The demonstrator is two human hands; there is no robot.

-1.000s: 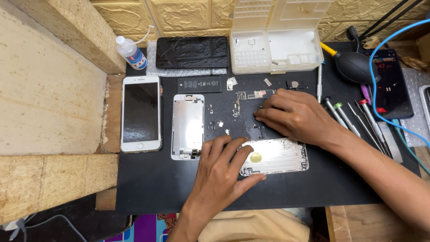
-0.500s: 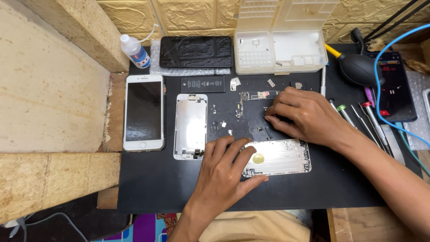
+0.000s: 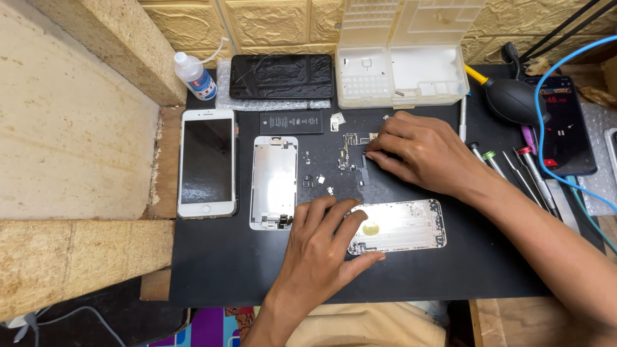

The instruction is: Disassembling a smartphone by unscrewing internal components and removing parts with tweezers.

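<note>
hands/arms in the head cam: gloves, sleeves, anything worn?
Both hands are bare: no gloves on the left hand or the right hand. No rings, watch or bands show on the fingers or wrists. Both forearms are uncovered as far as the frame reaches, so no sleeve is visible. Nails are short and unpainted. No cables or markers are attached to either arm.

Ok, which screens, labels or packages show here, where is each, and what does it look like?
White phone: left on mat, dark unlit screen.
Black phone: top centre, cracked dark screen, on bubble wrap.
Lit phone: far right, dark screen, red display.
Small bottle: top left, clear, blue-red label.
Battery: beside white phone's top, black rectangle, white print.
</note>
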